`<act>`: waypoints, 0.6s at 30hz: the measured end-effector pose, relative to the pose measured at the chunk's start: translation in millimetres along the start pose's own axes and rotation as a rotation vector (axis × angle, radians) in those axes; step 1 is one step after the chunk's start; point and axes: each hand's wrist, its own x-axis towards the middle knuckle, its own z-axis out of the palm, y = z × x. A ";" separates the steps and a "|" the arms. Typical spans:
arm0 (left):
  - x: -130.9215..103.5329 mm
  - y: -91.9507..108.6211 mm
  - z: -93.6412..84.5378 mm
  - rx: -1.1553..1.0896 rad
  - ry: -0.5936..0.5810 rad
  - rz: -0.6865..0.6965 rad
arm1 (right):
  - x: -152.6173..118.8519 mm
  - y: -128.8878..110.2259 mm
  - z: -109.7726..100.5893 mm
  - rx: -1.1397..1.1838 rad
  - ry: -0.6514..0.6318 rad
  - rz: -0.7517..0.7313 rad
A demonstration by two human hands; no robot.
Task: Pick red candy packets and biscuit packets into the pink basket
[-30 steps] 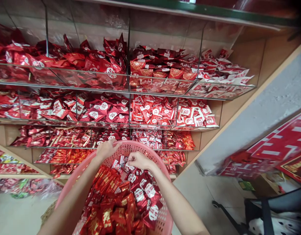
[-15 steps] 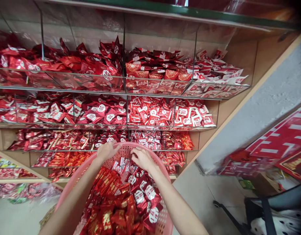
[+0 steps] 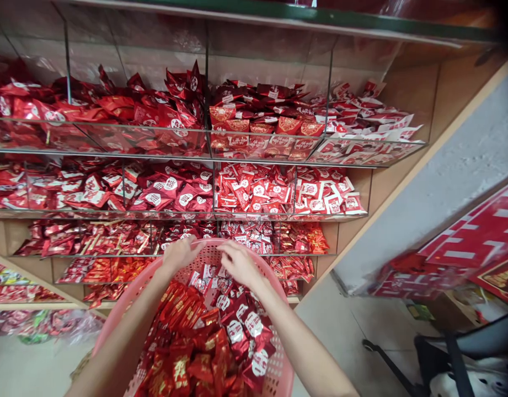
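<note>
A pink perforated basket (image 3: 283, 331) holds red and orange candy packets (image 3: 181, 366), with maroon white-labelled packets (image 3: 254, 325) on its right side. My left hand (image 3: 181, 255) is at the far left of the basket's rim, its fingers bent over the edge and closed on it. Across from it, my right hand (image 3: 237, 263) reaches over the inner far side; its curled fingers are near the rim, and no packet shows in them. Small white-and-red packets (image 3: 203, 280) lie just below and between the hands.
Shelves with clear dividers (image 3: 254, 137) rise beyond the basket, filled with red packets (image 3: 166, 190). A grey wall (image 3: 386, 220) stands at right, with a black-framed chair (image 3: 452, 358) and a cardboard box (image 3: 452, 311) on the floor.
My right hand has moved slightly up and left toward the far rim, and its fingers have extended a little. My left hand stays at the rim.
</note>
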 end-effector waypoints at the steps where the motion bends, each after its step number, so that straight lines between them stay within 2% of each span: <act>1: -1.1 -0.2 -1.4 0.005 -0.002 -0.004 | 3.3 5.2 -9.5 0.021 0.072 0.031; 3: -3.1 -1.3 -3.4 0.011 -0.004 -0.012 | 7.2 22.3 -28.1 0.006 0.158 0.131; 4: -3.9 -2.3 -3.8 0.012 -0.005 -0.014 | 7.2 33.5 -35.9 -0.036 0.162 0.208; 7: -5.5 -6.2 -2.7 0.016 -0.001 -0.025 | 0.1 68.2 -48.8 -0.245 0.043 0.537; 9: -6.3 -9.0 -1.0 0.014 0.003 -0.034 | -7.3 85.5 -47.7 -0.325 0.001 0.666; 13: -8.4 -13.3 1.5 -0.007 -0.003 -0.036 | -18.0 97.9 -34.0 -0.357 0.017 0.730; 18: -11.2 -16.4 2.0 -0.017 0.000 -0.058 | -22.8 98.6 -23.9 -0.295 0.077 0.698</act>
